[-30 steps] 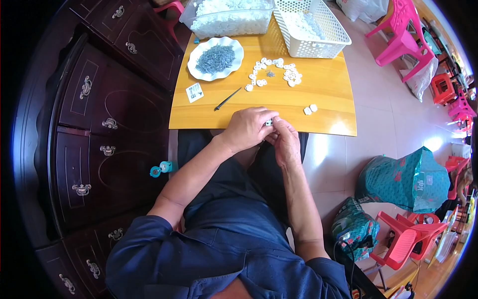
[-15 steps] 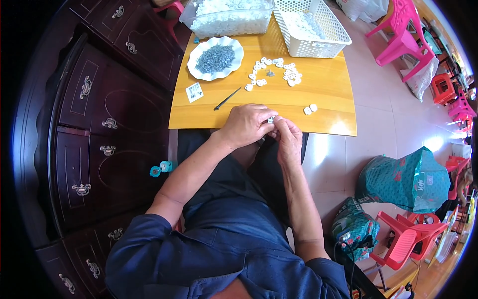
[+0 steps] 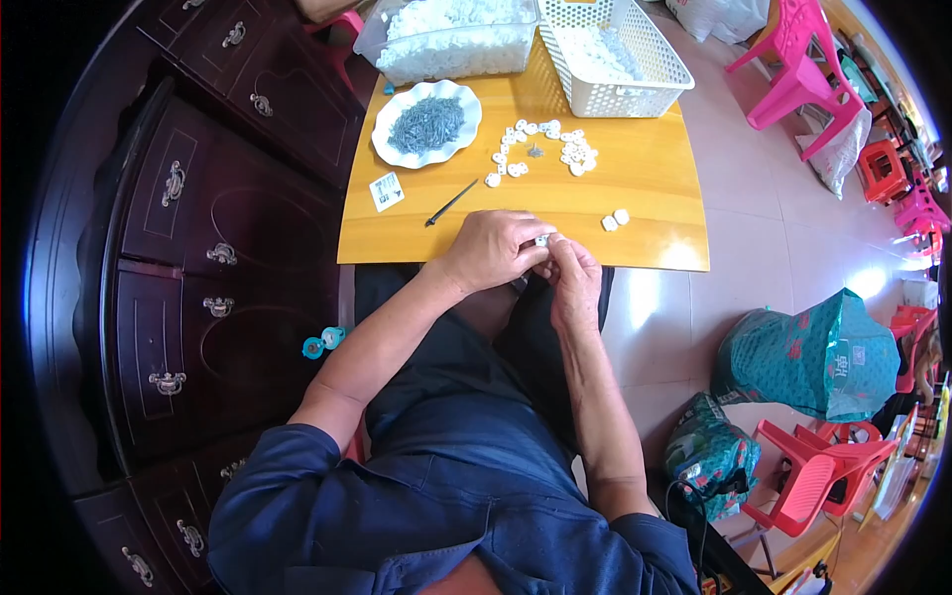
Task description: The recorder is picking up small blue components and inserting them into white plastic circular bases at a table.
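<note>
Both hands meet at the near edge of the table (image 3: 645, 188), just over the person's lap. The left hand (image 3: 493, 250) and the right hand (image 3: 575, 283) are curled in tight, and their fingertips pinch one tiny white part (image 3: 542, 240) between them. Only a bit of the part shows, so its shape is hard to tell. It looks like hard plastic, very light and stiff. It will not bend, but it is so small that it could slip out and drop to the floor. The best place to hold it is by its sides, with just the tips of the thumb and first finger, and not too hard. More white parts like it lie in a loose ring (image 3: 540, 154) in the middle of the table, and two more (image 3: 615, 219) sit near the hands. A thin dark tool (image 3: 451, 202) lies just left of the hands, and a small card (image 3: 386, 190) lies past that. A white plate (image 3: 424, 124) holds a heap of little grey bits. At the far edge are a white basket (image 3: 615, 55) and a clear tub (image 3: 451, 40), both with white parts inside. A dark wood cabinet (image 3: 198, 248) stands on the left.
</note>
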{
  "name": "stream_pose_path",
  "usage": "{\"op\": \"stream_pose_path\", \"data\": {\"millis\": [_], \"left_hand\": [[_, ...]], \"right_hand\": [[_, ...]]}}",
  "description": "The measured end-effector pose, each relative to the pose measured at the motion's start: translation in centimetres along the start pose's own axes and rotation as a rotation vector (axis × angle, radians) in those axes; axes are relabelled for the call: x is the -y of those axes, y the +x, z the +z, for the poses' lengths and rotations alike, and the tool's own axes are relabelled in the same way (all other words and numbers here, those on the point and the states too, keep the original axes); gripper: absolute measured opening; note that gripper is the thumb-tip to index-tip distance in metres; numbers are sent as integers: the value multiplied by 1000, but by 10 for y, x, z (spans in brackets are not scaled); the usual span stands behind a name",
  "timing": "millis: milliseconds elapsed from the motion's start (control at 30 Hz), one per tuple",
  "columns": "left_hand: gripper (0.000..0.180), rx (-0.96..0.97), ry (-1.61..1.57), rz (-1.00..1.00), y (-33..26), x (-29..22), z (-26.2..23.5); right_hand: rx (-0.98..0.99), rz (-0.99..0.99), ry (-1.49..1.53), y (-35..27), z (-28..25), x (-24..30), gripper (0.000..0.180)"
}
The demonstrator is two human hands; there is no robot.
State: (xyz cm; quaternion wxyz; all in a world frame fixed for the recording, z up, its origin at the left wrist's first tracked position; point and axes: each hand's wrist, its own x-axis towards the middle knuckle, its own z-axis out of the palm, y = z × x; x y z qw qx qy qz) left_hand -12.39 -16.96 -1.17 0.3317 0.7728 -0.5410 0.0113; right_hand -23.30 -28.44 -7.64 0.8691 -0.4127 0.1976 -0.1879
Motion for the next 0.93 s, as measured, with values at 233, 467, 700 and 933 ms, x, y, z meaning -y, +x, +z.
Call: {"op": "stream_pose_path", "data": {"millis": [233, 467, 700, 933], "left_hand": [[22, -52, -140, -53, 10, -2, -1], [18, 40, -59, -136, 19, 21, 12], [32, 52, -180, -129, 29, 30, 24], [14, 517, -796, -447, -54, 58, -74]], "right_hand": [[-80, -33, -16, 2, 5, 8, 26], [-266, -226, -43, 3, -3, 17, 14], [-279, -557, -34, -11, 14, 74, 13], [222, -985, -276, -55, 95, 151, 18]]}}
